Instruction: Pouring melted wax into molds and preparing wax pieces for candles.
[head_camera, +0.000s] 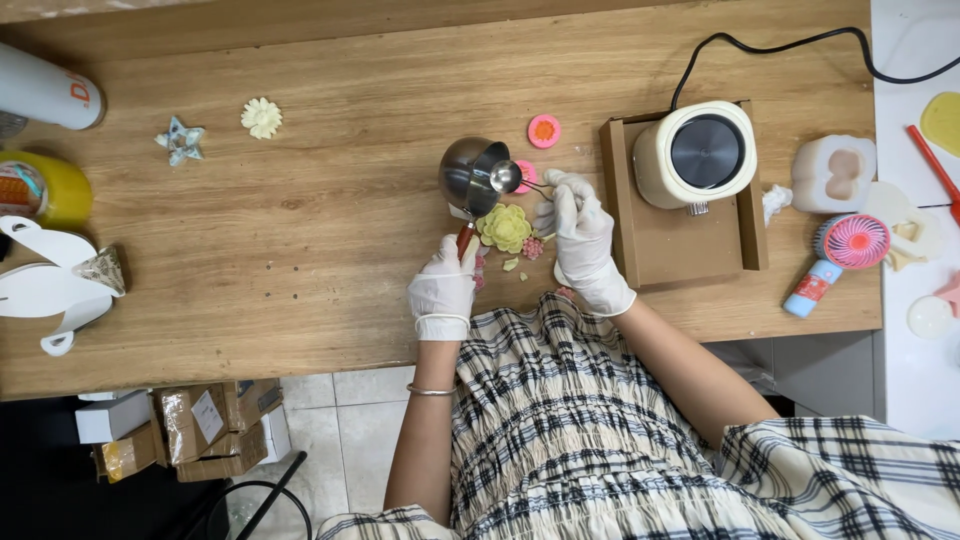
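Just left of centre frame, the white-gloved left hand (443, 287) has its fingers wrapped around the red handle of a small steel melting pot (468, 173), which points up-frame. Right of it, the gloved right hand (583, 243) pinches a small steel spoon (506, 177), bowl reaching leftward to the pot's lip. Between the hands, the yellow-green flower-shaped wax piece (505, 227) lies on the wooden tabletop (300, 220).

Wooden worktop (300, 260) fills most of frame. Pale tiled floor (340, 420) lower left. White surface (915, 80) at right edge. Even light.
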